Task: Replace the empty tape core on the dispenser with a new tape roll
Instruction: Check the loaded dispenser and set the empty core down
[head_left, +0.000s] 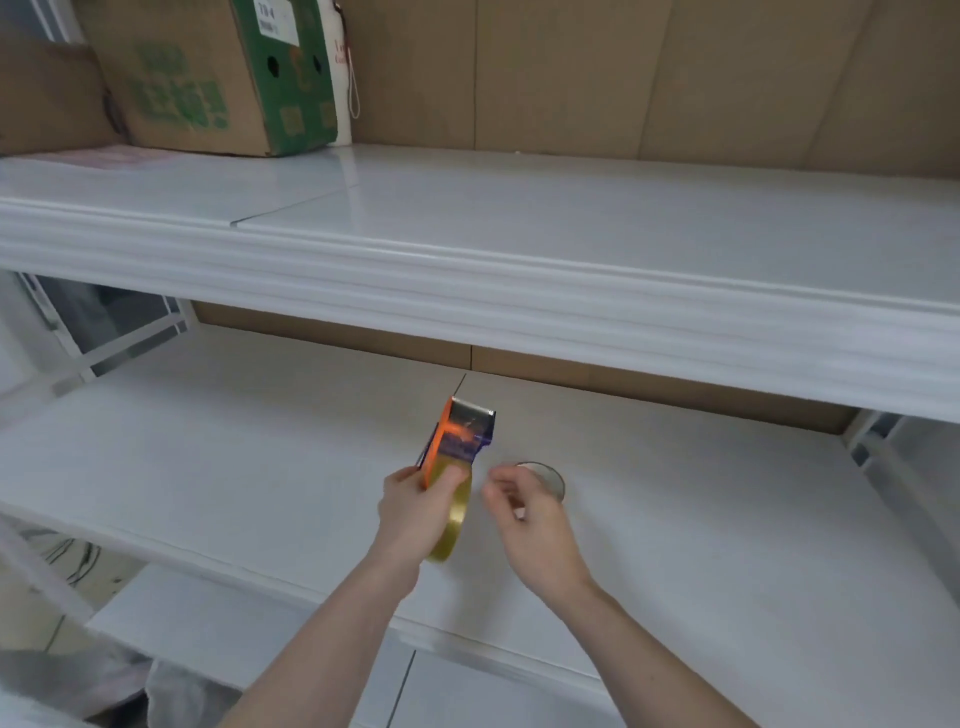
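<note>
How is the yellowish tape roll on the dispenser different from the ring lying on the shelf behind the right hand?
The tape roll is glossy and yellowish; the ring looks pale grey-white. The tape roll stands on edge in the orange dispenser, held by the left hand; the ring lies flat on the shelf, untouched, partly hidden by the right hand. Both are round.

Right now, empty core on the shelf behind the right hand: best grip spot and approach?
Pinch the empty core across its rim wall, coming from above. It seems to lie flat on the shelf, hole up, so a finger can probably drop inside. The right hand hides its near edge.
</note>
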